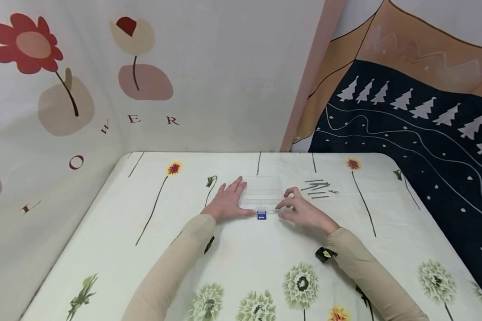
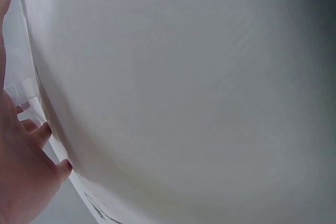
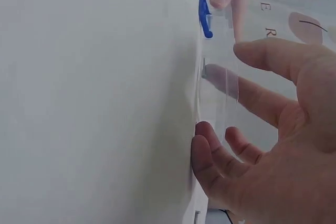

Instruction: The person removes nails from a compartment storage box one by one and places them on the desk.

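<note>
A clear plastic box (image 1: 261, 194) lies on the table, a small blue latch (image 1: 261, 215) at its front side. My left hand (image 1: 230, 203) rests against the box's left side with fingers spread. Its thumb lies straight along the front, close to the latch. At the right front corner is my right hand (image 1: 303, 213), fingers bent loosely, thumb and index finger apart. In the right wrist view, that index fingertip shows through the clear plastic beside a small nail (image 3: 204, 68). The left wrist view catches the left hand (image 2: 23, 166) only at its edge.
Several loose nails (image 1: 318, 186) lie in a scattered group on the table, right of the box. A flower-print cloth (image 1: 241, 263) covers the table. Behind it hangs a white flower-print curtain (image 1: 225, 80), with a dark tree-print cloth (image 1: 385, 120) at the right.
</note>
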{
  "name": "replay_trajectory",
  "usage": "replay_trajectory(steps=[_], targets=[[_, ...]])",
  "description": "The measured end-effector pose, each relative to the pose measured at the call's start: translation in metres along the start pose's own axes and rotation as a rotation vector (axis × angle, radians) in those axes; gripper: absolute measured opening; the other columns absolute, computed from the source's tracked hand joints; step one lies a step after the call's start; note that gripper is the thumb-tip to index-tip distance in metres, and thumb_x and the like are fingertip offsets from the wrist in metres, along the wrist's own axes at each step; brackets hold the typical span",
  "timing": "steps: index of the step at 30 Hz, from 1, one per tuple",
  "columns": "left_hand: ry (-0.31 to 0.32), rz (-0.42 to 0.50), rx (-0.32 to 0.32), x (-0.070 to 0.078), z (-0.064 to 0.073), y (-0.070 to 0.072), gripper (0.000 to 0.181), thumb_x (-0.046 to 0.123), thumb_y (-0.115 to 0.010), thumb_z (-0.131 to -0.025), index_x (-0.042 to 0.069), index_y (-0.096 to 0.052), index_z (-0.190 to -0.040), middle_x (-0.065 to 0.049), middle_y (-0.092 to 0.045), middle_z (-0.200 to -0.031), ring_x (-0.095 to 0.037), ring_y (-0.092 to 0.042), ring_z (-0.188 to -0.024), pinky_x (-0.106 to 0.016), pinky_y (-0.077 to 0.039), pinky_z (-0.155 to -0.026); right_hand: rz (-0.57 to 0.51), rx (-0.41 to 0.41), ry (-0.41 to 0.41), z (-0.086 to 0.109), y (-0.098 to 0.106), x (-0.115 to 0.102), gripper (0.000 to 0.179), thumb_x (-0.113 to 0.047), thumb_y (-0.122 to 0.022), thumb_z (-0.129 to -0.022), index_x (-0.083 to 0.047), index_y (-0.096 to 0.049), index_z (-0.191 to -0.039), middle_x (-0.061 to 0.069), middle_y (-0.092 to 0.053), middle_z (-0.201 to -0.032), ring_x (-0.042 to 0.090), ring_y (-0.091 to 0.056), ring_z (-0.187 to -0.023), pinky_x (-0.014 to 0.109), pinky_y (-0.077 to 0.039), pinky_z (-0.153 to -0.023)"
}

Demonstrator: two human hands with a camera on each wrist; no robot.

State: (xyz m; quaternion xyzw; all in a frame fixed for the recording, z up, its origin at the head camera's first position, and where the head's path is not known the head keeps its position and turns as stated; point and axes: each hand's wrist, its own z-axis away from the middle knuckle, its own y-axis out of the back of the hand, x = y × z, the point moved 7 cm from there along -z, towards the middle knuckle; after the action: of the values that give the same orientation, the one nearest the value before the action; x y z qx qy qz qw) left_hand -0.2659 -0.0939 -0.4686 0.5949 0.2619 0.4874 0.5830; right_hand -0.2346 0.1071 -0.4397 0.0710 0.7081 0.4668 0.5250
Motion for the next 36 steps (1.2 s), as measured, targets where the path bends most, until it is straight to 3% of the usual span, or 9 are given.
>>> replay_trajectory(steps=[8,16,22,29,36], targets=[[0.002,-0.005,-0.006,-0.001,-0.002,0.000,0.108,0.075,-0.055,-0.078,0.009,-0.018,-0.155,-0.009,-0.004,-0.161,-0.022,-0.008,-0.146,-0.048,-0.004,-0.116,-0.092,-0.039,-0.080,-0.002,-0.004,0.005,0.024,-0.015,-0.066,-0.090,0.000,-0.072,-0.107,0.022,-0.031,-0.127,0.031,-0.047,-0.106,0.040,-0.049,-0.082],[0.018,0.001,-0.018,-0.001,-0.001,-0.001,0.109,0.075,-0.055,-0.078,0.010,-0.017,-0.155,-0.009,-0.003,-0.161,-0.024,-0.010,-0.146,-0.048,-0.003,-0.116,-0.079,-0.031,-0.121,-0.006,-0.009,0.005,0.021,-0.012,-0.067,-0.087,0.001,-0.070,-0.103,0.021,-0.027,-0.123,0.030,-0.045,-0.096,0.041,-0.045,-0.082],[0.011,0.011,-0.008,0.000,-0.001,0.000,0.108,0.074,-0.057,-0.078,0.010,-0.018,-0.155,-0.009,-0.005,-0.161,-0.023,-0.011,-0.146,-0.048,-0.004,-0.116,-0.061,-0.001,-0.129,-0.007,-0.013,0.008,0.016,-0.007,-0.068,-0.084,0.000,-0.064,-0.098,0.019,-0.023,-0.120,0.028,-0.037,-0.095,0.038,-0.037,-0.082],[0.011,0.004,-0.011,0.000,0.000,0.000,0.108,0.075,-0.056,-0.077,0.009,-0.019,-0.155,-0.009,-0.005,-0.161,-0.023,-0.010,-0.146,-0.048,-0.004,-0.116,-0.106,0.069,-0.118,-0.007,-0.011,0.010,0.004,-0.001,-0.062,-0.087,-0.001,-0.063,-0.091,0.020,-0.027,-0.118,0.020,-0.043,-0.078,0.034,-0.040,-0.075],[0.002,0.003,-0.005,0.000,0.001,0.001,0.108,0.074,-0.056,-0.078,0.008,-0.019,-0.155,-0.010,-0.005,-0.161,-0.023,-0.008,-0.146,-0.049,-0.005,-0.116,-0.170,0.120,-0.145,-0.007,-0.007,0.012,0.003,-0.003,-0.064,-0.087,-0.001,-0.063,-0.090,0.020,-0.033,-0.118,0.028,-0.047,-0.096,0.039,-0.044,-0.084]])
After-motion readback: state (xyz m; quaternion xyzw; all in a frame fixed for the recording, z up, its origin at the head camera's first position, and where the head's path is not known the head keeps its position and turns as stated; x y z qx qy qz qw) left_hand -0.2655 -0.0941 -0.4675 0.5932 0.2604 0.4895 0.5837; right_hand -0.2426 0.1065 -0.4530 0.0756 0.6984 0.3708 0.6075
